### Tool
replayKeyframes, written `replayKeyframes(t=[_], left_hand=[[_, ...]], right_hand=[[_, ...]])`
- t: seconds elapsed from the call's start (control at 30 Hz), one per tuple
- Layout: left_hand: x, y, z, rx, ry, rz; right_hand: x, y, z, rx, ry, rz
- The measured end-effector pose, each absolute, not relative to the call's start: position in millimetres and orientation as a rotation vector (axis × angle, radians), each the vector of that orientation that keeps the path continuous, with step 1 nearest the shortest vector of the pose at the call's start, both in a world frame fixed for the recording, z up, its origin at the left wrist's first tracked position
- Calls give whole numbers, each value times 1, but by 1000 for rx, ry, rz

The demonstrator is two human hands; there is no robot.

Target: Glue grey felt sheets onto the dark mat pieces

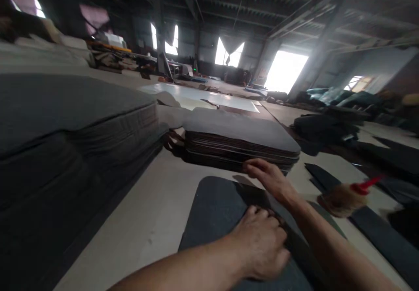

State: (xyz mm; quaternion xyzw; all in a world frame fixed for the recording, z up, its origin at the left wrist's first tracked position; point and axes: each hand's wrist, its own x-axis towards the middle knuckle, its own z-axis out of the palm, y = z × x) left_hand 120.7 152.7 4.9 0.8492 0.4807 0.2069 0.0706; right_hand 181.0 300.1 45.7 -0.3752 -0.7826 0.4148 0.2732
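A dark grey sheet with rounded corners [212, 208], fabric or felt by its look, lies flat on the pale table in front of me. My left hand [262, 243] rests on it with the fingers curled under; whatever they grip is hidden. Farther off, my right hand [266, 175] hovers near the front edge of a stack of similar grey sheets [242, 127]. Its fingers are loosely bent and apart, with nothing visible in them. To the right is a blurred squeeze bottle with a red nozzle [343, 199].
A tall pile of thick grey sheets [81, 103] fills the left side. Dark strips [376, 234] lie on the table at the right, and a heap of dark cloth [324, 127] sits behind them. A shiny pale sheet [196, 94] covers part of the table farther back.
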Motion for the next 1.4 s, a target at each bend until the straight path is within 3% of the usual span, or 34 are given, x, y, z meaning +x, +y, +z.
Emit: replayKeyframes(t=[0.1,0.23,0.6,1.4], left_hand=[[120,151,9,2538,1422,640],[119,150,8,2494,1416,665],[120,152,6,2380,1434,564],[121,152,7,2403,1476,550]], right_hand=[[221,318,53,-1095,-1998,1046],[253,321,47,-1165,-2293,962],[250,320,16,-813,-2622,641],[243,326,8,-898,-2572,744]])
